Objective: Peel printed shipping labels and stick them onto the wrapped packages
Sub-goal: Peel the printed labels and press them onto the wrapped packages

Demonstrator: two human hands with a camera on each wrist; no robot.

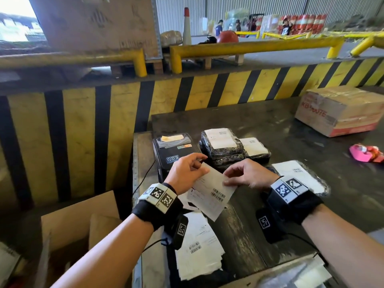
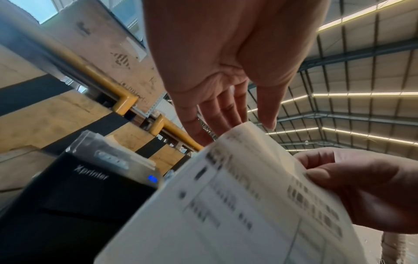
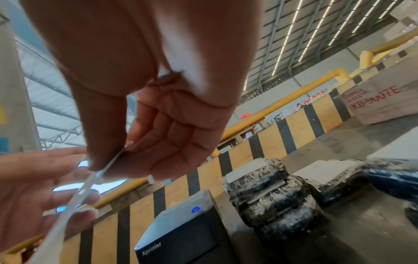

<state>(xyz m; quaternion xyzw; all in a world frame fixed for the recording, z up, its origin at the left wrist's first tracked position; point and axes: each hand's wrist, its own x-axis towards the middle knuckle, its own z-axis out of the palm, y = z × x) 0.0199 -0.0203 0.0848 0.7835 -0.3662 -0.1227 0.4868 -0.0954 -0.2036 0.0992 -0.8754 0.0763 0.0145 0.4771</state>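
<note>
Both hands hold one label above the desk.
Right hand [image 1: 247, 175] pinches label [image 1: 209, 190] at its upper right edge; left hand [image 1: 185, 173] fingers loosely extended, touching its top corner. Printer [image 1: 174, 154] behind reads "Xprinter". Labelled packages [image 1: 226, 146] stacked beside it; box [image 1: 340, 110] marked "KB-9007E" far right; more labels [image 1: 197, 246] on desk [image 1: 291, 132].

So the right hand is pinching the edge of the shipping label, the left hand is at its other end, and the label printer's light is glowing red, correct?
Not quite: the light on the Xprinter label printer glows blue, as the right wrist view shows. The rest holds: the right hand pinches the shipping label at its edge, with the left hand at the other end.
</note>
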